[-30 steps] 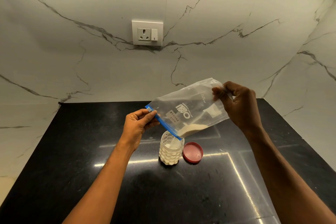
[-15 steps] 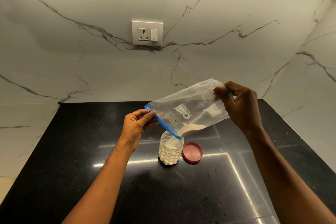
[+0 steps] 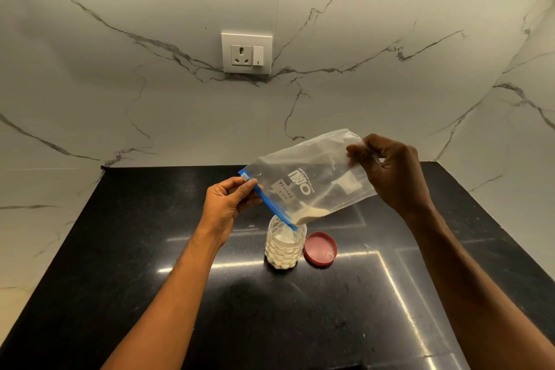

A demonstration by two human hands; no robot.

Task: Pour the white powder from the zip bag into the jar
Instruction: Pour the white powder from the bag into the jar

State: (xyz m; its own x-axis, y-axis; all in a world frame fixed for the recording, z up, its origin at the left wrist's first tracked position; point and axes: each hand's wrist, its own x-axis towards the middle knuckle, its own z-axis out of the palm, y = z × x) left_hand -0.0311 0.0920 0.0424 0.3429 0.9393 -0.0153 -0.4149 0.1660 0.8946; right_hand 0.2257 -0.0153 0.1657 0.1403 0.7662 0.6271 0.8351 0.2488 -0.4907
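A clear zip bag (image 3: 312, 177) with a blue zipper strip is tilted, its mouth low over the jar. My left hand (image 3: 226, 204) pinches the bag's zipper end at the upper left. My right hand (image 3: 390, 174) grips the raised bottom corner. A small heap of white powder (image 3: 312, 214) lies in the bag's lowest corner, just above the jar's opening. The clear dimpled jar (image 3: 284, 249) stands upright on the black counter, mostly filled with white powder. A handwritten label on the bag reads "milk powder".
The jar's red lid (image 3: 320, 248) lies upside down just right of the jar. The black counter (image 3: 135, 249) meets marble walls at the back and both sides. A socket with switch (image 3: 247, 52) is on the back wall.
The powder heap in the bag has shrunk a little and the level in the jar has risen. Both hands hold nearly the same pose.
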